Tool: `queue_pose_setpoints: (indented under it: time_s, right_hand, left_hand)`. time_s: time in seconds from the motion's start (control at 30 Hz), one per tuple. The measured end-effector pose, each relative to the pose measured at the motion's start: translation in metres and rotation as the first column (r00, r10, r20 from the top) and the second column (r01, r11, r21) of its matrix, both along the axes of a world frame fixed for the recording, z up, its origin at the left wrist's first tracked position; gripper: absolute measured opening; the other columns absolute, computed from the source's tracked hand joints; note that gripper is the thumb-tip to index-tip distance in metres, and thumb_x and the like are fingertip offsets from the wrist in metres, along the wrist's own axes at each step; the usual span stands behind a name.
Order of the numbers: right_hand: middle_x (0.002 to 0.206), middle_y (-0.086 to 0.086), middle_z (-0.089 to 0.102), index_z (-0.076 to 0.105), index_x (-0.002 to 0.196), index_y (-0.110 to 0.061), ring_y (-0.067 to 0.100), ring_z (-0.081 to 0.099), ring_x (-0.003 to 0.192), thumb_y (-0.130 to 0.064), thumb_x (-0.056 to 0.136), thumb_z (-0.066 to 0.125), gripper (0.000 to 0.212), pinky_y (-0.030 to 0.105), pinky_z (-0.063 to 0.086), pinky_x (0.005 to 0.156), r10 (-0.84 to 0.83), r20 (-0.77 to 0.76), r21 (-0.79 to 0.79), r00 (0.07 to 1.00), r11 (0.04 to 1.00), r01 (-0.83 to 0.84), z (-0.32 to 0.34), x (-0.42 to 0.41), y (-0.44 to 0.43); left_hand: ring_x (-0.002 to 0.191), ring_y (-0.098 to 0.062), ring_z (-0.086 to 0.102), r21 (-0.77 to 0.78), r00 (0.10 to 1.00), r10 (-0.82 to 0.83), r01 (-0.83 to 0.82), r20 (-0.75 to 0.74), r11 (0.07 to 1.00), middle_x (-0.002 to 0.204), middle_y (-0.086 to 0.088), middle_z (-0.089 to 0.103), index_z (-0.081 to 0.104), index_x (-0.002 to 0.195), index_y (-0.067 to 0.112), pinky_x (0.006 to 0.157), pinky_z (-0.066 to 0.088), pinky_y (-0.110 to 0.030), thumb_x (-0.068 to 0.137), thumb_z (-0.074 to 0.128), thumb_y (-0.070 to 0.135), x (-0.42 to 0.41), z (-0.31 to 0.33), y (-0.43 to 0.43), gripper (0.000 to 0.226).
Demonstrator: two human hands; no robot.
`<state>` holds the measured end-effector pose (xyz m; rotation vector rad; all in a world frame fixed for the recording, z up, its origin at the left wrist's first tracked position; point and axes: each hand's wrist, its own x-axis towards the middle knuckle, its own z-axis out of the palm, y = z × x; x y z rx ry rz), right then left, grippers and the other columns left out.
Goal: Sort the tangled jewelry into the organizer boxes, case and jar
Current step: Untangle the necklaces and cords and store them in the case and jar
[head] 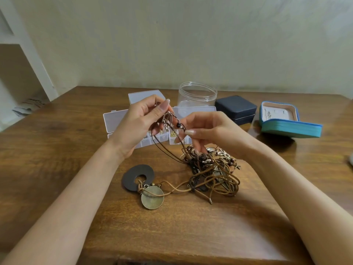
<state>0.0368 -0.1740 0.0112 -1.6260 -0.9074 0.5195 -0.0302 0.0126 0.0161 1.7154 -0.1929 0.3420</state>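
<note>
A tangle of brown cord necklaces lies on the wooden table, with a dark ring and brass disc pendant at its left. My left hand pinches the raised clasp ends of the cords above the table. My right hand pinches a thin dark beaded cord beside them. Behind the hands stand open clear organizer boxes, a clear open jar, a shut dark case and an open teal case.
Small silver pieces lie at the far side of the tangle. A wall stands right behind the table. A white shelf unit is off the table's left side.
</note>
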Motion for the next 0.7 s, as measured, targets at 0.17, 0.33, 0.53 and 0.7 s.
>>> queue_pose_setpoints:
  time_s: [0.17, 0.33, 0.53, 0.7]
  right_hand:
    - [0.083, 0.001, 0.07, 0.071, 0.086, -0.018, 0.003, 0.063, 0.076, 0.006, 0.091, 0.05, 0.033, 0.018, 0.047, 0.076, -0.091, 0.107, 0.009, 0.99, 0.996, 0.091, -0.002, 0.003, 0.003]
    - [0.07, 0.004, 0.067, 0.077, 0.085, -0.023, 0.015, 0.061, 0.07, -0.002, 0.088, 0.044, 0.039, 0.033, 0.046, 0.076, 0.029, 0.039, 0.058, 0.999, 0.998, -0.031, -0.006, 0.008, 0.0]
    - [0.07, 0.006, 0.066, 0.069, 0.089, -0.01, 0.013, 0.055, 0.053, 0.0, 0.084, 0.059, 0.015, 0.019, 0.047, 0.05, 0.16, -0.115, 0.061, 0.98, 0.986, -0.154, -0.007, 0.007, 0.002]
    - [0.066, 0.003, 0.066, 0.063, 0.081, -0.003, 0.009, 0.052, 0.046, 0.003, 0.085, 0.061, 0.008, 0.017, 0.042, 0.045, 0.0, 0.019, 0.051, 1.0, 0.999, -0.001, -0.01, 0.0, 0.01]
  left_hand:
    - [0.068, -0.021, 0.05, 0.058, 1.0, -0.02, 0.019, 0.011, 0.998, 0.07, 0.002, 0.068, 0.058, 0.083, 0.013, 0.047, 0.036, -0.017, 0.087, 0.05, 0.034, -0.002, 0.001, -0.002, 0.023]
    - [0.067, -0.017, 0.052, 0.083, 0.999, -0.048, 0.046, 0.019, 0.996, 0.068, 0.003, 0.066, 0.058, 0.082, 0.014, 0.05, 0.036, -0.019, 0.088, 0.048, 0.034, -0.004, 0.002, -0.003, 0.023]
    - [0.066, -0.023, 0.049, 0.094, 0.998, -0.06, 0.058, 0.015, 0.994, 0.065, 0.003, 0.065, 0.057, 0.082, 0.014, 0.049, 0.035, -0.019, 0.089, 0.047, 0.033, -0.004, 0.002, -0.004, 0.023]
    - [0.07, -0.026, 0.05, 0.093, 0.999, -0.045, 0.044, 0.011, 0.995, 0.067, 0.004, 0.065, 0.058, 0.082, 0.015, 0.053, 0.037, -0.024, 0.089, 0.048, 0.034, -0.002, 0.001, -0.003, 0.023]
